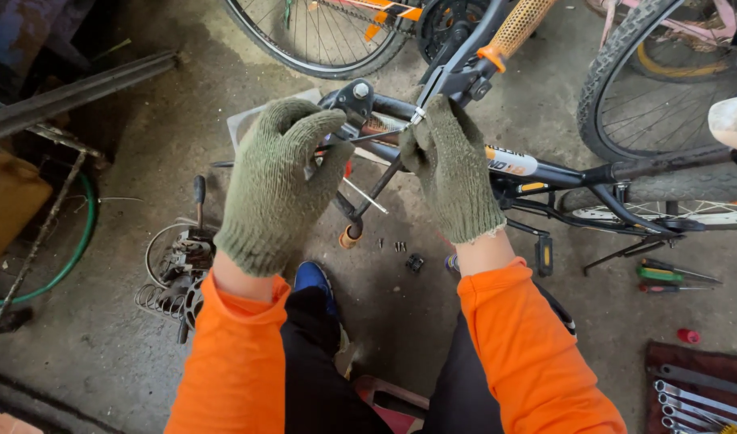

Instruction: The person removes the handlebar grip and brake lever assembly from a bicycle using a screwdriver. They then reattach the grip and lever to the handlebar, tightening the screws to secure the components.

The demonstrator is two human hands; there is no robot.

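Note:
Both my hands wear green knit gloves over orange sleeves. My left hand [278, 181] is closed around the front of a black bicycle frame [545, 170] near the head tube [355, 100], with a thin cable [367, 137] running out from under its fingers. My right hand [450, 165] pinches the other end of that cable beside the brake lever [457, 76] of the handlebar, just below the orange grip [517, 28]. The bicycle lies across the concrete floor in front of me.
Small loose parts [401, 251] lie on the floor under the frame. Screwdrivers [666, 277] and a cloth with spanners [698, 394] are at the right. A coiled wire and metal part pile [176, 273] sits at the left. Other bicycle wheels [658, 72] stand behind.

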